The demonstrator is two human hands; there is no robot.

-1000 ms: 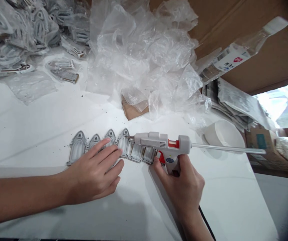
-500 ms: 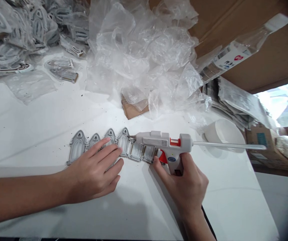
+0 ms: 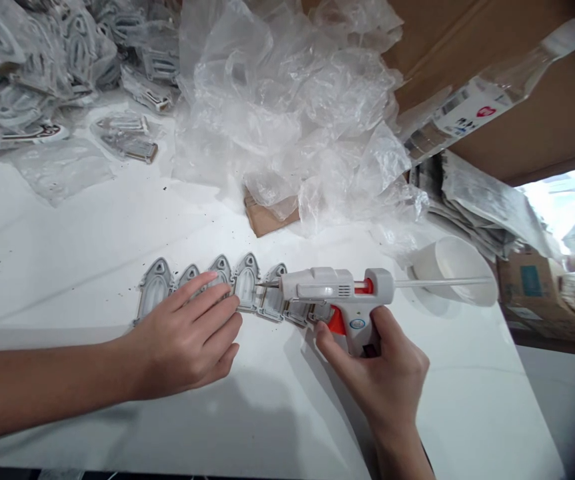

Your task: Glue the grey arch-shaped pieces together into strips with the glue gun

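My right hand (image 3: 382,380) is wrapped round the handle of a grey-white hot glue gun (image 3: 317,285) with a red trigger. A clear glue stick (image 3: 442,283) juts from its rear. The gun's metal nozzle points left, its tip at the right edge of an arched grey window-shaped piece (image 3: 246,280). Several such pieces stand side by side in a row on the white table, among them one at the left end (image 3: 155,290). My left hand (image 3: 187,340) lies over the row with its fingers stretched out, partly hiding the pieces beneath. The gun body covers part of the right-hand pieces.
Crumpled clear plastic bags (image 3: 287,113) heap up at the back over a brown cardboard scrap (image 3: 267,217). Bagged grey pieces (image 3: 42,73) pile at the far left. A plastic bottle (image 3: 477,107) leans at the right, above a white cup (image 3: 455,267).
The glue gun and my right hand have shifted right and slightly down; the nozzle has moved from the piece's upper side to lower on its right edge. My left hand has barely moved.
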